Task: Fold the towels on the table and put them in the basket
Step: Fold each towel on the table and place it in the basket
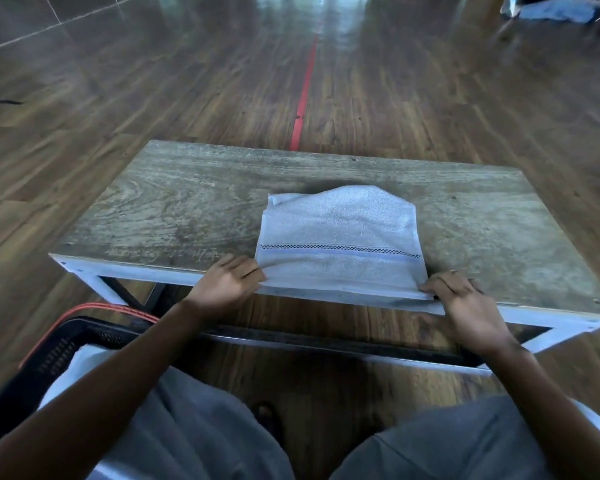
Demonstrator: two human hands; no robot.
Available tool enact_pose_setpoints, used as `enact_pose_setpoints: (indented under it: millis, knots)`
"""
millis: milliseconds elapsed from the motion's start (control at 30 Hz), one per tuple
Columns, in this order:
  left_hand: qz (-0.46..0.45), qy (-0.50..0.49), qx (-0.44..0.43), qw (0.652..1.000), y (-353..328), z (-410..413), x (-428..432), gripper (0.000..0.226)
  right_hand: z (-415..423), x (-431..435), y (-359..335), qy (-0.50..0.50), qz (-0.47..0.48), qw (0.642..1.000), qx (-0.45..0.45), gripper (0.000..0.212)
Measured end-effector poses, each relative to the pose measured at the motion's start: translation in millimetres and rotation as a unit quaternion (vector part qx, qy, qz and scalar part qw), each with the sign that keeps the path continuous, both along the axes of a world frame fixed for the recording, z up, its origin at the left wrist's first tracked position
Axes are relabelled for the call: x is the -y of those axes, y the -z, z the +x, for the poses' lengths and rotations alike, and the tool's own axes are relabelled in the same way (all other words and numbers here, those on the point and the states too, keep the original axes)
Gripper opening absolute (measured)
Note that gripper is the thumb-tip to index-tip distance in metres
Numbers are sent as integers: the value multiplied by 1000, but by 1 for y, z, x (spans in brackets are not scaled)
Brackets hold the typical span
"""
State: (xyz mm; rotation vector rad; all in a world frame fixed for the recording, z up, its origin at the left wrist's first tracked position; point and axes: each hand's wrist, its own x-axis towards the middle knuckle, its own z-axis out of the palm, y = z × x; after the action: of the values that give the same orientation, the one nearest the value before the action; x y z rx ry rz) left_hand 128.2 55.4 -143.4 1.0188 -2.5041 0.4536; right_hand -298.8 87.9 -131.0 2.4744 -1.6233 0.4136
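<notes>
One towel (338, 237) on the table (174, 209) rn, pale blue w/ a dark dotted stripe across it, lying right of centre w/ its near edge hanging just past the table's front rim. I've got it there so I can get at the near corners w/o leaning. Far end is humped up and rounded, not flat, so prob a fold in progress, not finished.

My left hand (227, 282) is pinching the near-left corner, fingers curled over the top of the cloth, thumb hidden so can't see it under. My right hand (461, 299) pinches the near-right corner the same way, knuckles up, fingertips on the hem. Both arms reach fwd from my lap, wrists low at the table edge, hands well apart so the hem is pulled taut btwn them.

Basket (66, 344), black w/ an orange rim, sits down by my left knee, something white inside; handy for dropping the towel in once folded.
</notes>
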Motion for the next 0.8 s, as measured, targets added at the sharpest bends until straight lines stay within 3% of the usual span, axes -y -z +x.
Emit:
enact_pose_setpoints:
  millis: [100,233,367,433,533,633,800]
  knots:
    - [9,-10,-16,1000,-4,-1,-9,24,0,-5,-2,-17,-38,999,-8,12]
    - [57,-24,-39,997,-23,1,-25,24,-10,-18,-11,-48,-3,999,-5,27]
    - [182,-21,-8,983,-63,8,-36,40,-17,-30,-55,-61,187,975,106,10]
    - [296,-38,8,954,-98,7,-36,47,-17,-30,-87,-63,248,959,119,15]
    - [378,-64,5,924,-157,3,-27,23,-14,-20,-147,-56,338,933,108,9]
    - [358,-80,-32,930,-218,3,-8,13,-11,-2,-207,-58,322,942,81,9]
    - [200,-139,-43,969,-300,-5,24,17,-2,31,-286,-9,245,962,117,7]
